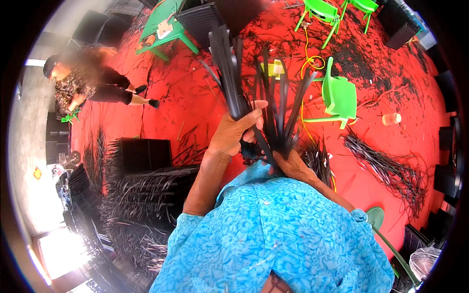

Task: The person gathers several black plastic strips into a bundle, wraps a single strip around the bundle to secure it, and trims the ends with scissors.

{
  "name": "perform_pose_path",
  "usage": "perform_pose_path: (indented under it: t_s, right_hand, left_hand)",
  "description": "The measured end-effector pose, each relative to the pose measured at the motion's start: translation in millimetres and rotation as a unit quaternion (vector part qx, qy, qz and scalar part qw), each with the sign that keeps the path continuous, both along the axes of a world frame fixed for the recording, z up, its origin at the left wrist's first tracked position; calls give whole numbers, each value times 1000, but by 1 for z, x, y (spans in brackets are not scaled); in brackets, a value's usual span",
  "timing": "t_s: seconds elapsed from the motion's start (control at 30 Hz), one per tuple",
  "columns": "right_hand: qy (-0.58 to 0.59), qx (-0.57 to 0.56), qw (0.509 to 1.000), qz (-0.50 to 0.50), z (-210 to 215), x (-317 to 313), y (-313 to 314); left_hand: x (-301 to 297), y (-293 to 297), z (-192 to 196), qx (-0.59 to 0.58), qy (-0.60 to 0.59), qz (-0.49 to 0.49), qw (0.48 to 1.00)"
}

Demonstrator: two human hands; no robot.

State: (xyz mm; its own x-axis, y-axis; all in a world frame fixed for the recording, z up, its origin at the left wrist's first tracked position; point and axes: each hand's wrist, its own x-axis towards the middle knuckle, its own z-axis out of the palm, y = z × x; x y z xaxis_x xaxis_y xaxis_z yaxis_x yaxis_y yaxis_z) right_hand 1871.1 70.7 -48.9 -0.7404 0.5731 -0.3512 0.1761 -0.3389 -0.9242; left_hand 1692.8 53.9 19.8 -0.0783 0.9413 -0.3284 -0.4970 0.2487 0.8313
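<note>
My left hand [237,128] is closed around a thick bundle of flat black strips [228,73], which stand up and fan out above the fist. Lower and to the right, my right hand [289,163] grips a second bunch of black strips [283,112], whose free ends spread apart upward. Some strips cross between the two hands close to my chest. The fingers of my right hand are partly hidden behind the strips. Both bundles are held above the red floor [190,107].
Piles of black strips [386,166] lie on the right. A stack of black woven pieces [141,190] with fringed ends stands at left. Green chairs [338,95], a green table [161,24] and a yellow cord [307,53] are ahead. Another person [93,80] sits at left.
</note>
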Motion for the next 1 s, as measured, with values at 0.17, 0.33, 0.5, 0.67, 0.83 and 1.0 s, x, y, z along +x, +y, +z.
perform_pose_path:
  t_s: [0.17,0.33,0.5,0.67,0.83,1.0]
  right_hand:
    - [1,23,999,32,-12,-1,0]
    - [-9,31,999,40,-1,-2,-1]
    - [10,14,999,37,-10,-2,-5]
    - [8,-18,1000,19,-11,0,-4]
    - [-11,6,999,38,-5,5,1]
    - [25,17,998,57,4,9,10]
  left_hand:
    - [-2,5,-3,-6,13,7,1000]
    - [0,4,-5,-21,12,-23,999]
    - [4,0,-8,-25,27,17,999]
    - [3,-1,-9,-36,60,35,997]
    - [2,-3,-12,5,41,47,998]
    - [-8,-2,-3,34,44,92,994]
